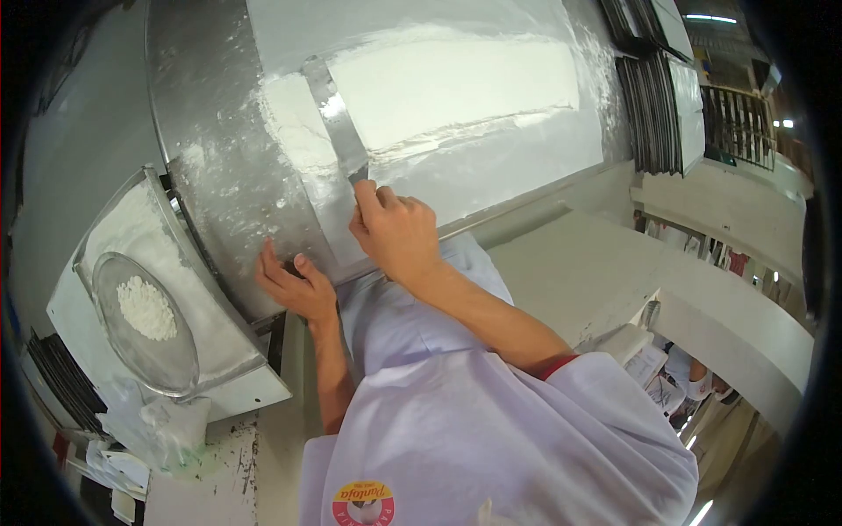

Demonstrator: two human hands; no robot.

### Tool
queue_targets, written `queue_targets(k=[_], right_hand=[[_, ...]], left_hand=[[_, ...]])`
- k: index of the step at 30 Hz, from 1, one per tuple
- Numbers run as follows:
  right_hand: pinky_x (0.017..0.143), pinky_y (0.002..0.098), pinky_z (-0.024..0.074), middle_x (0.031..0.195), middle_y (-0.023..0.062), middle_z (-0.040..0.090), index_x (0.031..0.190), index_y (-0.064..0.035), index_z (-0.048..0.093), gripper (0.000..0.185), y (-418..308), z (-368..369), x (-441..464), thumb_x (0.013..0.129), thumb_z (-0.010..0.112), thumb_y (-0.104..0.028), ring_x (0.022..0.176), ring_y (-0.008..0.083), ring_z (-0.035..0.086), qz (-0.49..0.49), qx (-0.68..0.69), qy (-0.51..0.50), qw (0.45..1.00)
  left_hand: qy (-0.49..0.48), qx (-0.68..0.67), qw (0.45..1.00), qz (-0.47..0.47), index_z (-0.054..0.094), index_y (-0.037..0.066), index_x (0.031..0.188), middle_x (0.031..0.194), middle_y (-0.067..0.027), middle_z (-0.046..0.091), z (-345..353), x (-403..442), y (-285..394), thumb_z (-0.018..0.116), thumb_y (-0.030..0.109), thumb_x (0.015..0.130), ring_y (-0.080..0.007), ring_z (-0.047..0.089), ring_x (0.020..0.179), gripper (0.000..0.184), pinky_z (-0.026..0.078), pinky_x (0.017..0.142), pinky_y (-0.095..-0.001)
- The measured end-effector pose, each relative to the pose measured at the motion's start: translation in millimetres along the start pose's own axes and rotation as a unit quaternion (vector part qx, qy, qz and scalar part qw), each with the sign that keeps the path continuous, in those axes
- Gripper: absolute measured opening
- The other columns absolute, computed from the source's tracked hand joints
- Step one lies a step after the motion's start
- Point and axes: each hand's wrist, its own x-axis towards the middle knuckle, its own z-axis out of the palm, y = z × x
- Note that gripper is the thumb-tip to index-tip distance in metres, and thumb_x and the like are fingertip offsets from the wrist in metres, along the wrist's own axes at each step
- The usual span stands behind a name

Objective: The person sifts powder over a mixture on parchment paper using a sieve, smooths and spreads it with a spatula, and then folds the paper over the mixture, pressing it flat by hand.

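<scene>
My right hand is wrapped round the handle of a long metal spatula. Its straight blade points away from me, lying across a wide, flat white layer, which could be flour or cream; I cannot tell. That layer is spread over a smooth pale grey sheet on the metal table. My left hand holds nothing, its fingers apart above or against the table's near edge; contact is unclear. White dusting marks the bare metal surface beside it.
At left, a white tray of flour-like powder holds a round sieve with a white heap inside. A clear plastic bag lies below it. Stacked dark trays stand at the table's right end. Part of another person shows at lower right.
</scene>
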Motion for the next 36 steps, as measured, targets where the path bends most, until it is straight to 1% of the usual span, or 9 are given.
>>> queue_targets(k=[9,16,18,21,23,27,30,34,36], right_hand=[[0.050,0.0447,0.0492,0.073,0.0087,0.064,0.091,-0.0088,0.053,0.022,54,-38,3,0.080,0.071,-0.016,0.057,0.0345,0.063,0.055,0.072,-0.024,0.996],[0.052,0.0434,0.0490,0.071,0.0086,0.065,0.089,-0.0091,0.052,0.022,111,-63,4,0.080,0.071,-0.017,0.058,0.0335,0.064,0.086,0.083,-0.025,0.993],[0.054,0.0451,0.0496,0.075,0.0101,0.065,0.096,-0.0085,0.056,0.021,128,-72,5,0.081,0.069,-0.016,0.060,0.0350,0.063,0.094,0.099,-0.042,0.990],[0.055,0.0451,0.0499,0.074,0.0099,0.065,0.095,-0.0088,0.057,0.021,155,-81,7,0.080,0.069,-0.016,0.061,0.0348,0.064,0.102,0.086,-0.032,0.990],[0.055,0.0450,0.0499,0.075,0.0099,0.066,0.095,-0.0088,0.056,0.021,175,-86,7,0.080,0.069,-0.017,0.062,0.0349,0.064,0.102,0.084,-0.023,0.991],[0.056,0.0453,0.0498,0.076,0.0103,0.066,0.095,-0.0086,0.054,0.022,210,-103,8,0.081,0.069,-0.017,0.062,0.0354,0.064,0.105,0.054,-0.021,0.993],[0.056,0.0460,0.0496,0.076,0.0111,0.066,0.098,-0.0086,0.052,0.024,202,-115,13,0.082,0.069,-0.017,0.063,0.0358,0.064,0.145,0.074,-0.048,0.986],[0.055,0.0467,0.0491,0.077,0.0119,0.065,0.101,-0.0100,0.051,0.027,144,-88,9,0.083,0.069,-0.017,0.063,0.0342,0.065,0.057,0.166,-0.033,0.984],[0.053,0.0426,0.0490,0.072,0.0109,0.064,0.098,-0.0108,0.053,0.024,97,-66,5,0.082,0.071,-0.016,0.058,0.0325,0.064,0.014,0.193,-0.025,0.981]], left_hand=[[-0.009,0.017,1.000,0.013,0.051,-0.003,0.134,0.124,-0.0217,0.052,-3,3,8,0.041,0.043,0.106,-0.0376,0.055,0.109,0.055,0.047,0.089,-0.0463],[-0.003,0.046,0.998,0.032,0.051,-0.004,0.133,0.125,-0.0223,0.053,-1,4,10,0.039,0.040,0.106,-0.0375,0.053,0.110,0.052,0.043,0.092,-0.0479],[-0.002,0.056,0.997,0.047,0.050,-0.004,0.133,0.125,-0.0225,0.054,-1,4,11,0.039,0.039,0.106,-0.0377,0.052,0.111,0.052,0.042,0.094,-0.0485],[-0.006,0.063,0.998,0.023,0.050,-0.005,0.133,0.125,-0.0224,0.054,1,3,10,0.039,0.038,0.107,-0.0384,0.051,0.111,0.052,0.041,0.095,-0.0491],[0.004,0.080,0.996,0.030,0.052,-0.005,0.130,0.125,-0.0194,0.055,2,3,11,0.039,0.035,0.107,-0.0346,0.052,0.112,0.047,0.042,0.092,-0.0422],[0.008,0.083,0.996,0.033,0.052,-0.005,0.131,0.125,-0.0207,0.054,5,5,18,0.038,0.034,0.107,-0.0363,0.051,0.113,0.048,0.041,0.095,-0.0447],[0.018,0.138,0.989,0.059,0.052,-0.006,0.130,0.125,-0.0224,0.054,0,4,13,0.039,0.032,0.107,-0.0387,0.050,0.114,0.047,0.039,0.097,-0.0478],[0.024,0.121,0.991,0.058,0.052,-0.007,0.129,0.124,-0.0242,0.054,2,6,19,0.041,0.028,0.106,-0.0407,0.050,0.114,0.044,0.038,0.098,-0.0502],[0.021,0.095,0.994,0.049,0.052,-0.007,0.129,0.124,-0.0240,0.054,2,6,17,0.042,0.028,0.105,-0.0408,0.050,0.112,0.044,0.038,0.099,-0.0501]])
